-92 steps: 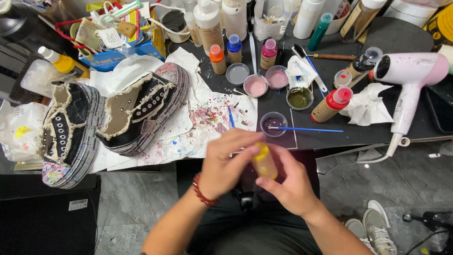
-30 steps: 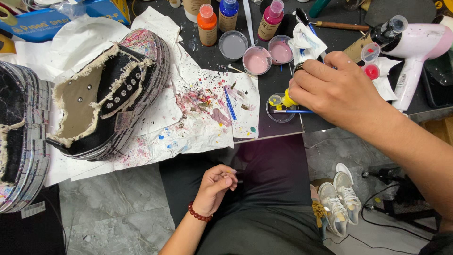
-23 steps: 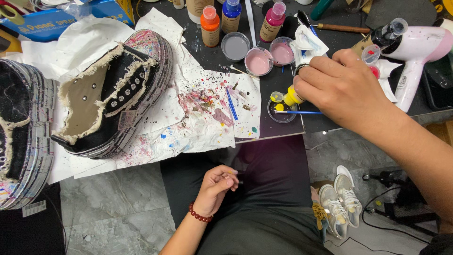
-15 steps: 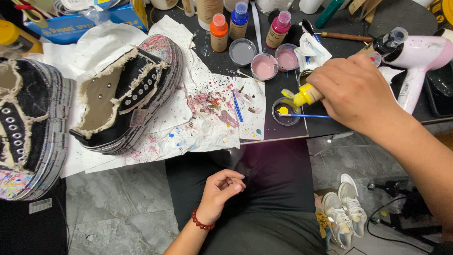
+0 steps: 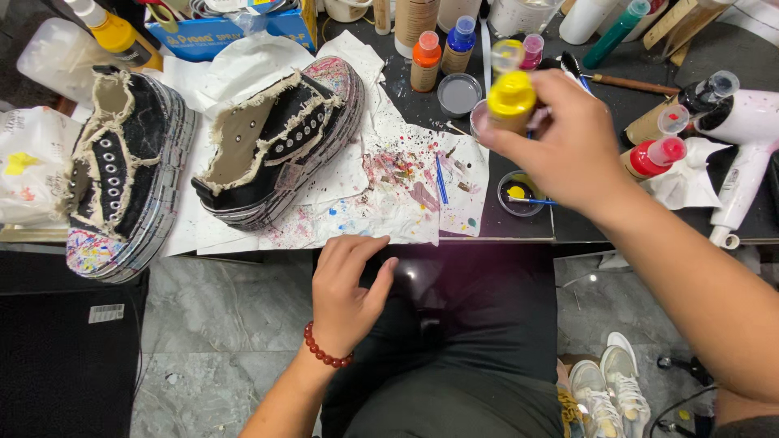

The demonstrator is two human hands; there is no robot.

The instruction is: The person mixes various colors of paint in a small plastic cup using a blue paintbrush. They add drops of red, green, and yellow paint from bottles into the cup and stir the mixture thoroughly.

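Gripping a yellow paint bottle (image 5: 511, 99) upright in the right hand (image 5: 568, 146), above the small paint dish (image 5: 522, 193) (just below); left hand (image 5: 345, 288) resting loosely curled, empty, at the table (image 5: 519, 231) edge.

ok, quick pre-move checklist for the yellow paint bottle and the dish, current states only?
1. Grip on bottle: right hand wraps the yellow paint bottle, held above the table. ok.
2. Bottle sealed: yellow tip faces the camera, and whether a cap is on is unclear. cannot tell.
3. Paint in dish: small clear dish holds a yellow blob. ok.
4. Brush at hand: blue-handled brush lies across the dish. ok.
5. Left hand free: rests at the edge of the spattered paper; anything pinched in the fingers is hidden. cannot tell.
6. Shoe placed: black shoe sits on the paper. ok.
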